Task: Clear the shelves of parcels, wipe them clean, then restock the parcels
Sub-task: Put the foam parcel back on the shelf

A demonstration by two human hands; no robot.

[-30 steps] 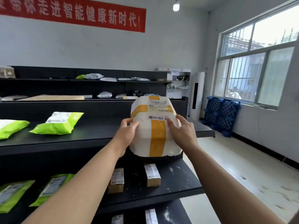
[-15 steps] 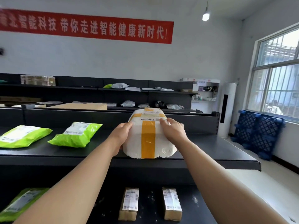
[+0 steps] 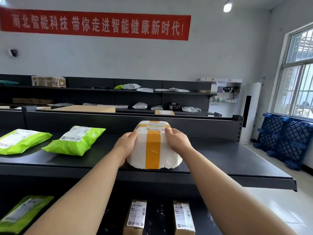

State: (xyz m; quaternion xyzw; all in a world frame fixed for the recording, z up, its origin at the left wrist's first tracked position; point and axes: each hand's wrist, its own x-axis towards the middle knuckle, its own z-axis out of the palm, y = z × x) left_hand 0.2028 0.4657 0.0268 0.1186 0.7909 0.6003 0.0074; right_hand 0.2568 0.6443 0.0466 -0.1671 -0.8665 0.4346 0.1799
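Hands clasp a white foam parcel (image 3: pixel 155 146) banded with orange tape, which sits on the black metal top shelf (image 3: pixel 228 160) close to its front edge. The left hand (image 3: pixel 126 144) grips the parcel's left side and the right hand (image 3: pixel 177 141) its right side. On each, the fingers curl over the upper edge near the printed label, so the hands are apart with the parcel clamped between them. The parcel's base appears to rest on the shelf.

Left of the parcel, on the same level and well apart from it, lie two bright green plastic mailer bags with white labels: the nearer green mailer (image 3: pixel 76 140) and the farther green mailer (image 3: pixel 22 140). Below the parcel, on the black lower shelf (image 3: pixel 160 214), two small brown cardboard boxes lie side by side without touching, the left carton (image 3: pixel 135 217) and the right carton (image 3: pixel 183 218). Below and far left of the parcel lies a third green bag (image 3: pixel 22 212). Right of the parcel, beneath the window, lean blue plastic pallets (image 3: pixel 284 141). High above the parcel, on the white wall, hangs a long red banner (image 3: pixel 94 25) with white characters.
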